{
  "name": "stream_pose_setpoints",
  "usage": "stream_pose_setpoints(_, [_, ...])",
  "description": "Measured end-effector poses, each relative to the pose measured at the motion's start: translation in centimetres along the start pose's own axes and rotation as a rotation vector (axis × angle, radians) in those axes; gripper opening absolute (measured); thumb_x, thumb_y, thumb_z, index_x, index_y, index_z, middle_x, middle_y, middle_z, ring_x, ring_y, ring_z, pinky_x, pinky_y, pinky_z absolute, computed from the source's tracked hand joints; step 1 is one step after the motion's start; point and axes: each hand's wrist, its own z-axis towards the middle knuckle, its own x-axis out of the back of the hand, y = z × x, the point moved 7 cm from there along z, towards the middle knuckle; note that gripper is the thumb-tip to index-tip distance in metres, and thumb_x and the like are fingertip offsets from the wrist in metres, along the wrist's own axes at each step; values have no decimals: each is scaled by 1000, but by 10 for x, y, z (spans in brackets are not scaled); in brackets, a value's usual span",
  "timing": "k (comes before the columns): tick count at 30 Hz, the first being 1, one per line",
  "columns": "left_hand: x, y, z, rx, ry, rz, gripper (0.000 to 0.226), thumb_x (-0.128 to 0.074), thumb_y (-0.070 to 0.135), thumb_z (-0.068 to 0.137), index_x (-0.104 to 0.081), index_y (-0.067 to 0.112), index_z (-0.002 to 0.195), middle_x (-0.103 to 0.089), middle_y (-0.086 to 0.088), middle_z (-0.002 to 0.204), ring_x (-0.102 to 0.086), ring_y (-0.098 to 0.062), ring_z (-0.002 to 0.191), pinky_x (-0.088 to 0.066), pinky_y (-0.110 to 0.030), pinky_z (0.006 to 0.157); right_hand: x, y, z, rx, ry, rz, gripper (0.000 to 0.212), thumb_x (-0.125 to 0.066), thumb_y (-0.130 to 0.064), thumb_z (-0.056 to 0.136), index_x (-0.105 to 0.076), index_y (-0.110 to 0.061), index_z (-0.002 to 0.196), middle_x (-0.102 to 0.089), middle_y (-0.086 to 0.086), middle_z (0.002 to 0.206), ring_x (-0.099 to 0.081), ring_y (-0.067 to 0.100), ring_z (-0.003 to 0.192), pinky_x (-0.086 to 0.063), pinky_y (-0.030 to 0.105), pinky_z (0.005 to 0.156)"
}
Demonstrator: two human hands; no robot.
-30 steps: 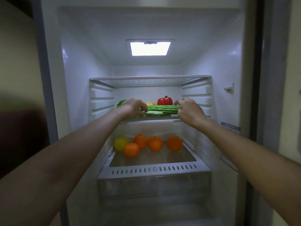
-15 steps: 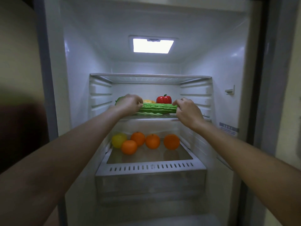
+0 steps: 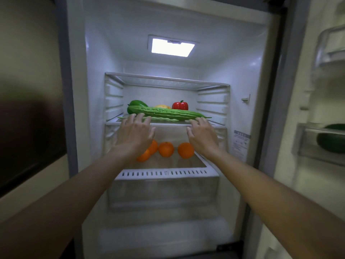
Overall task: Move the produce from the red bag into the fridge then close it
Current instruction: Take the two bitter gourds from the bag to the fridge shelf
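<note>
Half a second ago both your hands were curled over the ends of the bitter gourd [image 3: 166,113]; now you have let go, and it lies on its own along the front of the middle shelf [image 3: 168,124], lengthwise from left to right. Your left hand [image 3: 134,132] is released, fingers spread and nearly straight, the fingertips close to the shelf edge just under the gourd's thick end; whether they touch it cannot be told. Your right hand [image 3: 202,136] is likewise released and holds nothing, fingers loosely extended just below the tapered tip. Both hands now sit lower and nearer to you than they did a moment ago, which reads as a withdrawal. Under the gourd a thin long green piece [image 3: 160,119] lies flat on the same shelf. Behind it are a green pepper [image 3: 137,103], a yellow item [image 3: 162,106] mostly hidden, and a red bell pepper [image 3: 180,105]. On the drawer cover below, three oranges [image 3: 166,149] are in plain view, with your left wrist covering that corner. For the task, this item looks delivered and stable. The red bag is out of view, so you cannot tell from here whether more produce remains. The fridge door [image 3: 324,101] stands open at your right, so closing is not yet done.
</note>
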Motion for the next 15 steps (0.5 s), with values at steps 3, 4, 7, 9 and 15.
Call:
stream_pose_setpoints(3, [11, 12, -43, 48, -69, 17, 45, -43, 38, 93, -47, 14, 131, -48, -8, 134, -41, -29, 123, -33, -42, 99, 15, -7, -36, 17, -7, 12, 39, -36, -29, 95, -50, -11, 126, -48, 9, 132, -38, 24, 126, -31, 41, 107])
stream_pose_setpoints(4, [15, 16, -57, 67, -89, 22, 45, -44, 38, 93, -46, 15, 132, -47, -8, 135, -40, -29, 124, -32, -42, 99, 22, -10, -50, 24, -14, 15, 39, -37, -29, 95, -49, -11, 127, -48, 9, 132, -38, 24, 127, -31, 40, 107])
stream_pose_setpoints(7, [28, 28, -103, 126, -136, 40, 46, -45, 40, 92, -46, 17, 132, -46, -7, 136, -39, -30, 125, -34, -42, 101, 39, -16, -99, 51, -65, -1, 44, -37, -33, 98, -40, -14, 138, -37, 11, 145, -27, 26, 137, -22, 41, 114])
stream_pose_setpoints(9, [39, 40, -133, 165, -171, 27, 43, -46, 40, 91, -48, 19, 129, -47, -7, 135, -41, -31, 122, -37, -42, 100, 53, -17, -135, 64, -99, 9, 46, -36, -33, 99, -37, -13, 140, -33, 12, 148, -21, 27, 141, -17, 41, 115])
stream_pose_setpoints(15, [84, 78, -206, 219, -286, 1, 39, -43, 36, 94, -48, 17, 128, -46, -8, 136, -41, -31, 123, -36, -43, 98, 103, -13, -216, 122, -154, 56, 45, -39, -32, 97, -42, -12, 137, -36, 13, 146, -21, 32, 140, -18, 44, 115])
